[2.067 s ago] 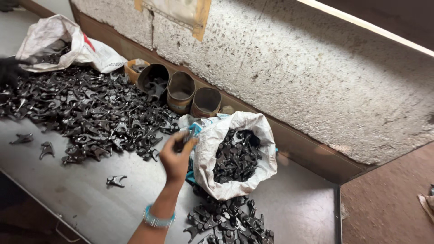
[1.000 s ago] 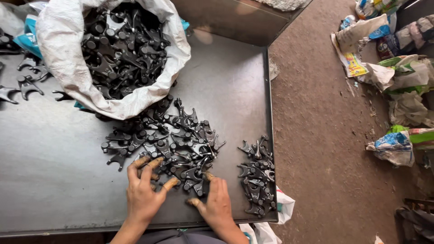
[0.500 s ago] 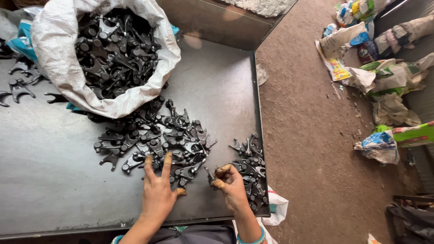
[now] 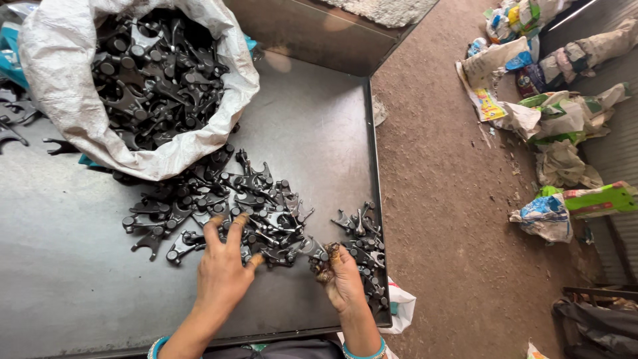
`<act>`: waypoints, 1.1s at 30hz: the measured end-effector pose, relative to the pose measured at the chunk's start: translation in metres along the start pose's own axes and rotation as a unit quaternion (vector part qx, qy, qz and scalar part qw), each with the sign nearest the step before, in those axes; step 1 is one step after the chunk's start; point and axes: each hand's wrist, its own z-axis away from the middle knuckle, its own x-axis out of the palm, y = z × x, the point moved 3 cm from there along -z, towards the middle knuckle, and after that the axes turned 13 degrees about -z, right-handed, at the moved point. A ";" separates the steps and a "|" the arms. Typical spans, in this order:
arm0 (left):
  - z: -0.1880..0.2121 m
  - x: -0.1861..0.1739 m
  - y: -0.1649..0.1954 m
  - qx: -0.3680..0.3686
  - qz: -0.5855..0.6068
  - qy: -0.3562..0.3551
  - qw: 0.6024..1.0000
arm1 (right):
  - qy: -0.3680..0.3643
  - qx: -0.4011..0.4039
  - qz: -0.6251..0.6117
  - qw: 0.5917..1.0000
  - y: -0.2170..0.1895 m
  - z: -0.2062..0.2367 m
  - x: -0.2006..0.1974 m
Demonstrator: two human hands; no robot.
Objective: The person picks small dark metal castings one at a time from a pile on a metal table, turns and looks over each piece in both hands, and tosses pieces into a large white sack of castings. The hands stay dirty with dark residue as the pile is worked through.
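A heap of small black forged metal parts [image 4: 219,206] lies on the dark metal table [image 4: 80,279]. My left hand [image 4: 222,269] rests flat on the near edge of that heap, fingers spread over the parts. My right hand [image 4: 339,276] sits between the heap and a smaller pile of the same parts [image 4: 362,239] by the table's right edge, fingers curled around one black part. A white woven sack [image 4: 139,143] full of these parts stands open at the upper left.
The table's raised rim [image 4: 373,199] runs along the right side; beyond it is bare dirt floor [image 4: 452,219]. Crumpled bags and packaging [image 4: 551,126] litter the floor at right. A white bag [image 4: 399,309] hangs below the table's near corner.
The view swung from the sack and wall down to the table's near right corner. Both hands came onto the loose parts; my right hand shifted right toward the smaller pile.
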 end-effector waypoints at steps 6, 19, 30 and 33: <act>0.023 0.056 -0.021 -0.119 0.505 -0.153 0.841 | -0.135 -0.057 0.153 0.977 -0.015 0.025 0.075; 0.038 0.125 -0.103 -0.269 0.659 -0.087 0.697 | -0.050 -0.260 0.547 0.794 0.011 0.039 0.038; 0.042 0.111 -0.071 -0.277 0.645 -0.179 0.689 | -0.081 0.091 -0.157 0.980 0.005 0.019 -0.005; 0.043 0.109 -0.068 -0.269 0.635 -0.201 0.695 | -0.085 0.097 -0.140 0.982 0.003 0.016 0.001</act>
